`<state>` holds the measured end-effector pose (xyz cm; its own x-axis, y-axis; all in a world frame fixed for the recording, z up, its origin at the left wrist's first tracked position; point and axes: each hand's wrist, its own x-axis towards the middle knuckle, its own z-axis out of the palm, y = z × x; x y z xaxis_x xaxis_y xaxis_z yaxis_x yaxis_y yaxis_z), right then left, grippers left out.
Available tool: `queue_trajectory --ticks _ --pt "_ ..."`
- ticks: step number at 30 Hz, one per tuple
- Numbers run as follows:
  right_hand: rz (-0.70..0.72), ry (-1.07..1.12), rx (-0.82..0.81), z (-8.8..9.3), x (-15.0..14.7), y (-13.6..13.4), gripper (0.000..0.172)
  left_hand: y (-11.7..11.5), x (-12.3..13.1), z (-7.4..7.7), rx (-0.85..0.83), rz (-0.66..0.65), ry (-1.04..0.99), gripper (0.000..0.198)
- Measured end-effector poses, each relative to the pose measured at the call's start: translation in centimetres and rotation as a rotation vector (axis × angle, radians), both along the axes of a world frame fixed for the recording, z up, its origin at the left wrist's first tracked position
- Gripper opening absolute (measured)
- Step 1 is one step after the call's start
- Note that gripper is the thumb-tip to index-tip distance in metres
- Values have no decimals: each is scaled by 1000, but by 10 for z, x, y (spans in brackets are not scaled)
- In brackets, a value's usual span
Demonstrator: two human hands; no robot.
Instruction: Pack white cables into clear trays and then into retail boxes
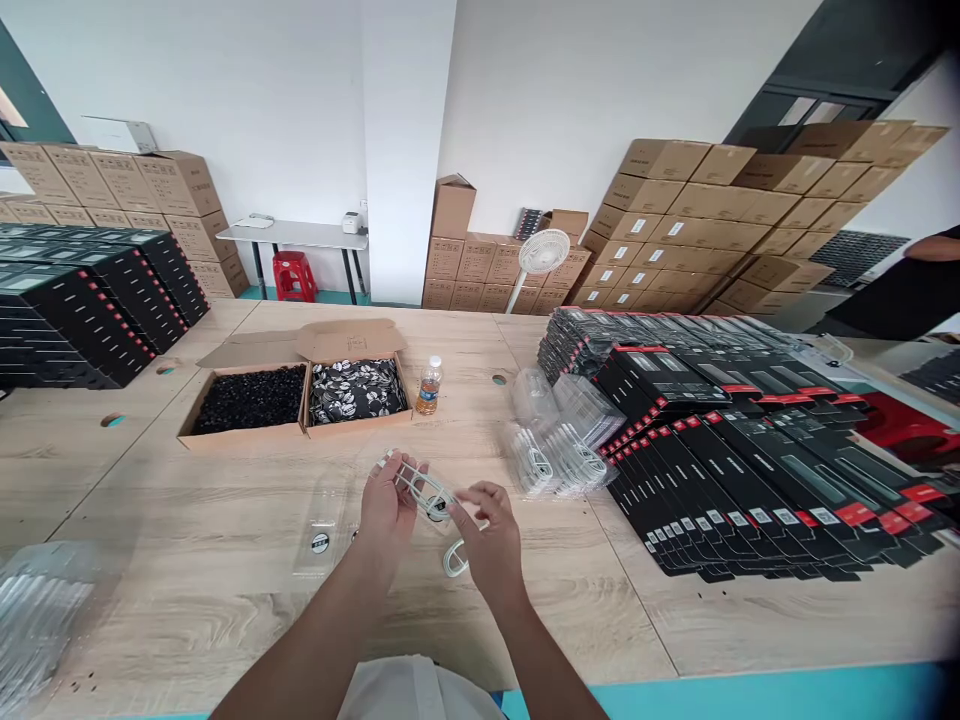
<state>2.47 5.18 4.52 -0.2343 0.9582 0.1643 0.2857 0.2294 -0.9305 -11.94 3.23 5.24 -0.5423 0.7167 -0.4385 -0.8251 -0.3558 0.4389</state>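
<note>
A coiled white cable (424, 488) is held up between my hands over the table. My left hand (388, 510) is closed on the coil's left end, thumb on top. At its right end, my right hand (491, 540) grips the coil with thumb and fingers, a small dark round piece close to its thumb. Below and between the hands, another bit of white cable (455, 558) lies on the tabletop. Left of my left hand lies a clear plastic sleeve (326, 520) bearing a round black-and-white sticker.
Two open cartons hold small black parts (251, 398) and black-and-silver packets (356, 390); a drink bottle (430, 386) stands beside them. To the right are bagged white cables (559, 458) and stacked black boxes (750, 480). Clear plastic packs (45, 620) lie lower left.
</note>
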Motion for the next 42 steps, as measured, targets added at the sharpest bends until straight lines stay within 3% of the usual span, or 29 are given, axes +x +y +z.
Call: queue_trajectory --ticks 3,6,8,13,16,20,26,33,35,39,42 --pt "117 313 -412 -5 -3 2 56 0 0 -2 -4 -12 -25 12" --pt "265 468 -625 -7 -8 -6 47 -1 0 -2 -6 -8 -34 12" --pt "202 504 -617 -10 -13 -14 45 -1 0 -2 -5 -2 -24 12" --pt "102 494 -592 -17 -20 -20 67 -5 -1 -2 -8 -23 13 12" --pt "165 469 -613 -15 -15 -13 63 -7 -1 -1 0 -47 33 15" --pt "381 293 -693 -1 0 6 56 -12 1 3 12 -129 131 19" --pt "521 112 -524 19 5 28 38 -16 14 11 36 -321 250 27" --pt "547 -229 -177 23 -4 30 16 -19 19 5 -24 -329 241 32" --pt "532 -234 -197 21 -3 28 21 -18 16 5 -41 -315 229 33" --pt "572 -74 -417 11 2 22 51 -11 6 14 -32 -281 220 32" --pt "611 44 -497 7 6 16 46 -5 3 25 -11 -302 226 32"
